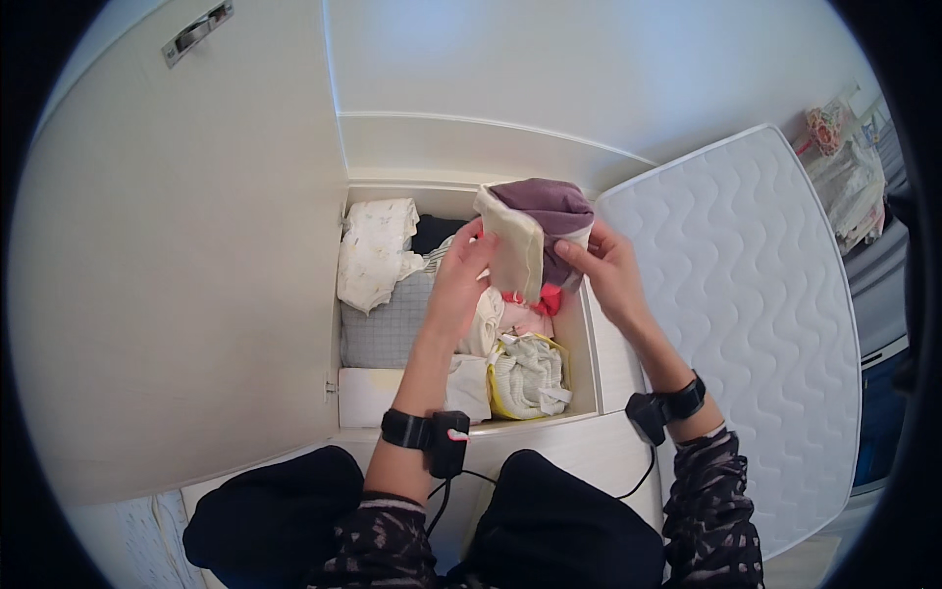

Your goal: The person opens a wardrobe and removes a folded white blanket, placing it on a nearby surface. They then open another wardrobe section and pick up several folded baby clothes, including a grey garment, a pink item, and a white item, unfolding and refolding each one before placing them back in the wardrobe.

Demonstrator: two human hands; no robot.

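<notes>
Both my hands hold a folded purple and cream cloth garment (541, 206) above an open storage compartment (592, 353). My left hand (467, 265) grips its cream flap, and my right hand (603, 261) pinches the purple and white side with the thumb on top. Beneath lie several textiles: a white patterned cloth (375, 250) at the far left, a grey checked fabric (390, 316) and pale pink cloth (528, 320). A striped cloth (528, 375) sits in a yellow-edged bag (503, 397) at the near right. Bright red material (548, 300) shows under the garment, partly hidden.
A large pale lid or door (184, 258) with a metal handle (197, 33) stands raised on the left. To the right leans a white quilted mattress (751, 316). Plastic bags (846, 184) hang beyond it. My black-clothed knees (574, 523) border the compartment's near edge.
</notes>
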